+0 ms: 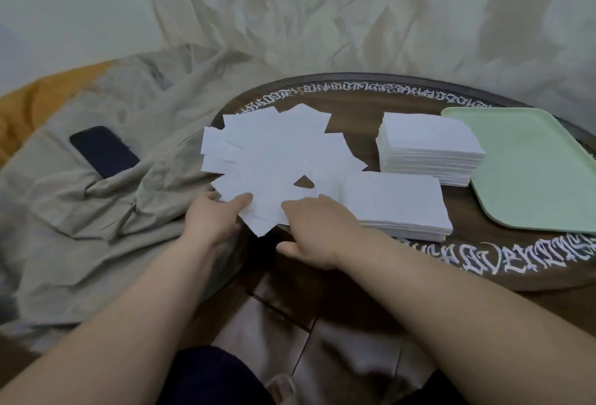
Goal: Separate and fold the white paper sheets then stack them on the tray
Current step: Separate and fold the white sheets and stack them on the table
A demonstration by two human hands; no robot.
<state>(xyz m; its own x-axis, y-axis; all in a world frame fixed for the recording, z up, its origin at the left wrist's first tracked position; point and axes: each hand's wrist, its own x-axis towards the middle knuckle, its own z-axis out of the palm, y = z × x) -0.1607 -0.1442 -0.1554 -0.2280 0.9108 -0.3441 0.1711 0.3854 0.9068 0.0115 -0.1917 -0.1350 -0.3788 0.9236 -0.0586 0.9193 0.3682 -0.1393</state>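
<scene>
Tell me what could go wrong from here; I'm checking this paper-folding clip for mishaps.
The fanned sheets overhang the table's left edge, so some might slide onto the cloth. The left hand pinches several overlapping sheets, so more than one may lift. The right hand lies against the near stack and could skew it.

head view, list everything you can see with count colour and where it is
fanned paper sheets: one spread of many, white, left part of the table
neat paper stacks: two, white, one at the middle by the tray, one nearer the person
tray: one, pale green, right side of the table, nothing on it
round table: one, dark brown, white lettering round the rim
phone: one, dark, on the cloth left of the table
cloth: beige, crumpled, left and behind
left hand: holds the fan's near edge
right hand: fingers on the fan's near edge
</scene>
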